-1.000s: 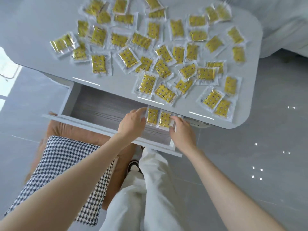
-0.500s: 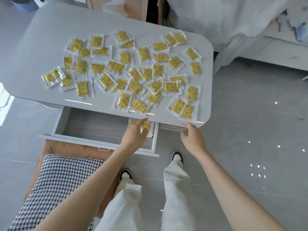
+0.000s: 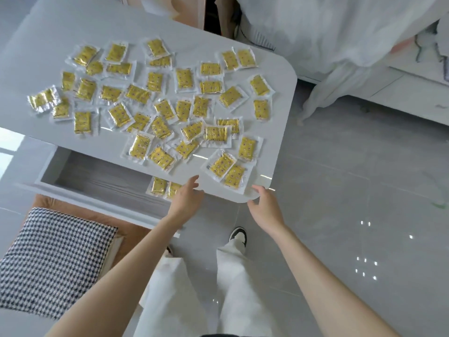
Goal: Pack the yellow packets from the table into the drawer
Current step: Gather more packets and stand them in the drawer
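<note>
The left hand (image 3: 185,199) hovers with loose, nearly straight fingers over the right end of the drawer (image 3: 102,177), holding nothing. The right hand (image 3: 264,207), fingers loosely curled and holding nothing, is by the near corner of the table (image 3: 267,76). Most packets (image 3: 139,145) lie scattered on the table, and two lie in the drawer.

The left arm (image 3: 126,261) was stretched forward, the left hand (image 3: 185,199) palm down, fingers relaxed and slightly spread, holding nothing. The right arm (image 3: 315,271) reached alongside, the right hand (image 3: 263,207) empty, fingers loosely curved.
</note>
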Available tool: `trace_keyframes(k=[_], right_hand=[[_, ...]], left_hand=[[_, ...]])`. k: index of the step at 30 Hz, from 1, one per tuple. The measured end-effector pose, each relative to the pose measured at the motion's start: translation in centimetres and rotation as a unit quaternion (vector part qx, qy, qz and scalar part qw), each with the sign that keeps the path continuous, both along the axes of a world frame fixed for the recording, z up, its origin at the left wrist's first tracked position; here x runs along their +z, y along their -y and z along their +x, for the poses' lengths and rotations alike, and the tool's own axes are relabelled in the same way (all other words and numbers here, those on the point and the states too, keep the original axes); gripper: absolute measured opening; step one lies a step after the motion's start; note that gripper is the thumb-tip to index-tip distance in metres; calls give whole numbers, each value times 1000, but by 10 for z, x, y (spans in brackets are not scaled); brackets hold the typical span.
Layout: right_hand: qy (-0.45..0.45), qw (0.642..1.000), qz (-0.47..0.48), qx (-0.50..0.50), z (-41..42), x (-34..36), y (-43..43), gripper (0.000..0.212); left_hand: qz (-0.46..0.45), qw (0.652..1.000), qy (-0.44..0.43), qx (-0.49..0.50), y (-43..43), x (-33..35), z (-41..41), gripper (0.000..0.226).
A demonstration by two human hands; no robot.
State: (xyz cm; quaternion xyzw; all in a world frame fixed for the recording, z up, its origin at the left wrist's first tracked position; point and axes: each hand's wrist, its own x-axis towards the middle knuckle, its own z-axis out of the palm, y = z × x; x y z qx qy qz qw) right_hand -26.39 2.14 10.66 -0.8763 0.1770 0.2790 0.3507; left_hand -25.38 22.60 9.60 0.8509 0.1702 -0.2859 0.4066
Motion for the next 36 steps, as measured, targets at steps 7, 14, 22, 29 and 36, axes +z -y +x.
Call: trace_keyframes(k=[7,14,22,29,36], right_hand=[[-58,967,111,-223,34,-46,10,41],[-121,942,97,-297,73,-130,-1,48],[-110,940,-17,-324,96,-197,-25,68],[-93,933,-84,-337,108,-219,-40,76],[-91,937,-7,-336,105,-227,-31,33]], left_hand=[[36,999,-19,22,26,-42,21,54],[77,997,-19,-8,29,-109,59,54],[84,994,-9,-67,30,-182,96,68],[150,983,70,-82,42,-210,116,90],[154,987,8,-51,49,-213,128,98]])
